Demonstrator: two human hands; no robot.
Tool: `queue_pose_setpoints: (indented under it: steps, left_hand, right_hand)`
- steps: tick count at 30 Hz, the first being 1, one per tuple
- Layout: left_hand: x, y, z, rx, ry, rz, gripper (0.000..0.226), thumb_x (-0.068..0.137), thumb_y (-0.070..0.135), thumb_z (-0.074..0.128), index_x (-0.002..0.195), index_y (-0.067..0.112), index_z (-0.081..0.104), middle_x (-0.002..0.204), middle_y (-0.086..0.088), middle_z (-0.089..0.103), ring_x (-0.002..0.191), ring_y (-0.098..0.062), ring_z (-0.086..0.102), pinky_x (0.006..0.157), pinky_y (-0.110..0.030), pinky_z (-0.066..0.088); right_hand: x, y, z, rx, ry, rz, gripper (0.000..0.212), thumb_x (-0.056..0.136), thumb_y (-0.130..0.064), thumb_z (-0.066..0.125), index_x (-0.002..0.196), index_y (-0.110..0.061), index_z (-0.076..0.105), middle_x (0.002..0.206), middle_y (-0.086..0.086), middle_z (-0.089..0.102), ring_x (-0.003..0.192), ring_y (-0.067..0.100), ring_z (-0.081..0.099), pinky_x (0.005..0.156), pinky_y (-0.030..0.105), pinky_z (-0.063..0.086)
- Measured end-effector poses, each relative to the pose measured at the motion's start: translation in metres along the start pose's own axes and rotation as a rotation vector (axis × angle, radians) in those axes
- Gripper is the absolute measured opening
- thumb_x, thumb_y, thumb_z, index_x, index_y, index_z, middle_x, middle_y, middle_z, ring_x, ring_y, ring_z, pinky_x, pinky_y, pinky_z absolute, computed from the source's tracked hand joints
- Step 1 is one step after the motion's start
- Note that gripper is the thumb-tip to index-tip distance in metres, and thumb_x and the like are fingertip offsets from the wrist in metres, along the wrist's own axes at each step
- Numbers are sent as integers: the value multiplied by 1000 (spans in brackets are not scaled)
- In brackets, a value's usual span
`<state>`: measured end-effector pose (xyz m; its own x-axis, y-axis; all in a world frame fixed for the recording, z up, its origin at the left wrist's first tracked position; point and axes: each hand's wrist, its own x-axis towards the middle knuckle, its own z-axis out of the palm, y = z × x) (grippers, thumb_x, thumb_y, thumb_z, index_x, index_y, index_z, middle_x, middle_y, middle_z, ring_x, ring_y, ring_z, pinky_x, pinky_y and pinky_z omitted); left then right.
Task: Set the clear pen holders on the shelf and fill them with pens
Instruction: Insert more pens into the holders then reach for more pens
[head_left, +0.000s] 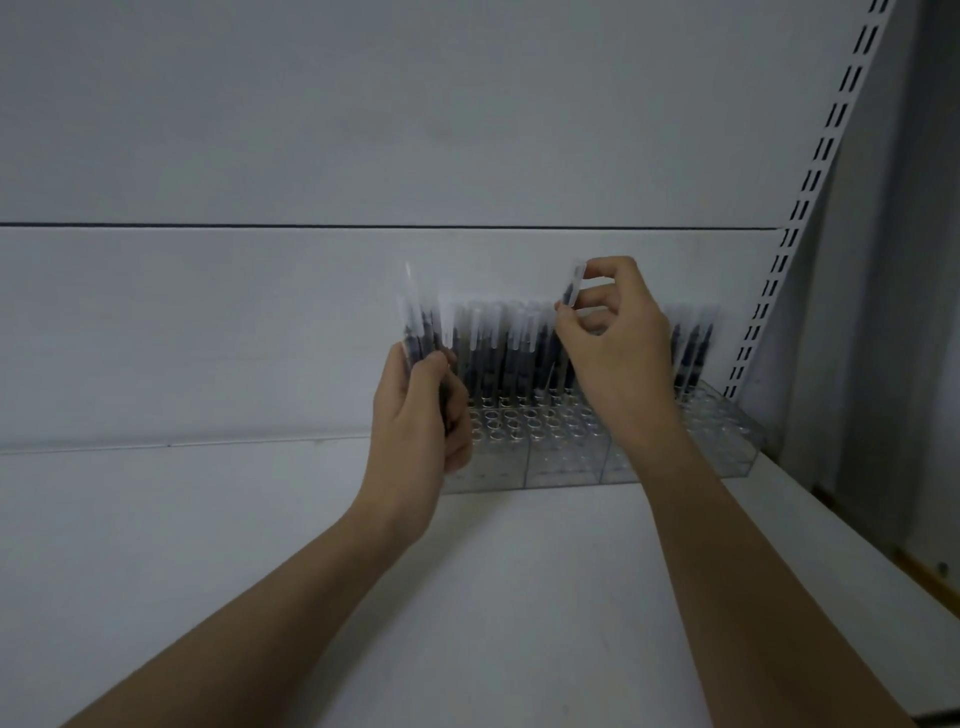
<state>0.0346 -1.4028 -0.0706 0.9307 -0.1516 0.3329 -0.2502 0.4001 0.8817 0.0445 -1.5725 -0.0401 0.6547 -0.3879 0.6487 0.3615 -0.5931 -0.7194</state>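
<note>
From the head camera, the white shelf (493, 597) fills the lower half of the frame, and the clear pen holders (597, 447) stand in a row against the back panel (208, 322), at about two o'clock from the shelf's middle; they look like several clear blocks set side by side, each with a grid of round holes in its top. The rear holes carry standing pens (498, 353) with dark barrels and pale translucent caps; a few more stand at the row's three o'clock end, near the slotted upright (810, 192); the front holes show as open rings.

The left hand (421, 415) is at the nine o'clock end of the row, its fingers curled round a bundle of pens (421, 327) that points up at twelve o'clock, caps above the fist; how many pens it holds is too blurred to count. The right hand (618, 343) is raised above the middle of the row, toward one o'clock from the left hand; its thumb and forefinger pinch a single pen (573, 286) near the capped top, and the other fingers are loosely bent below it; the pen's lower part is hidden behind the hand, so whether its tip sits in a hole cannot be told. Both forearms reach in from six o'clock.
</note>
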Motion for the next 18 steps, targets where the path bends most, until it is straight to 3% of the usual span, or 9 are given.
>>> queue_pose_setpoints:
  steps: [4, 7, 9, 15, 18]
  left_hand:
    - [0, -2, 0, 49, 29, 33, 9, 106, 20, 40, 101, 13, 45, 66, 0, 42, 47, -14, 29, 41, -24, 26]
    - [1, -2, 1, 65, 31, 41, 13, 106, 22, 40, 102, 12, 47, 67, 2, 47, 45, -12, 33, 40, -24, 28]
    - [1, -2, 1, 73, 31, 28, 15, 107, 21, 39, 103, 11, 49, 67, 3, 51, 43, -12, 36, 39, -23, 31]
    - [0, -2, 4, 101, -6, 2, 18, 108, 19, 38, 96, 8, 46, 67, 0, 57, 39, -14, 39, 36, -24, 35]
    - [1, -2, 3, 114, -40, 9, 20, 108, 21, 37, 96, 8, 46, 72, -1, 63, 38, -18, 45, 37, -28, 41]
  right_hand:
    - [-2, 2, 1, -57, -61, 7, 25, 92, -14, 65, 112, -24, 53, 89, -10, 62, 74, 5, 63, 61, 19, 52]
    - [-4, 6, 4, -158, -165, 32, 23, 90, -8, 65, 105, -21, 53, 77, -9, 56, 68, 2, 54, 61, 13, 42]
    - [-6, 8, 6, -243, -236, 56, 18, 90, -8, 66, 98, -18, 54, 72, -7, 55, 65, 3, 51, 60, 18, 39]
    - [-6, 6, 4, -280, -254, 77, 17, 91, -12, 66, 100, -19, 53, 77, -5, 58, 71, 5, 55, 63, 20, 43]
    - [-5, 1, -1, -269, -186, 52, 15, 94, -18, 63, 106, -19, 55, 81, -5, 60, 75, 6, 57, 67, 22, 48]
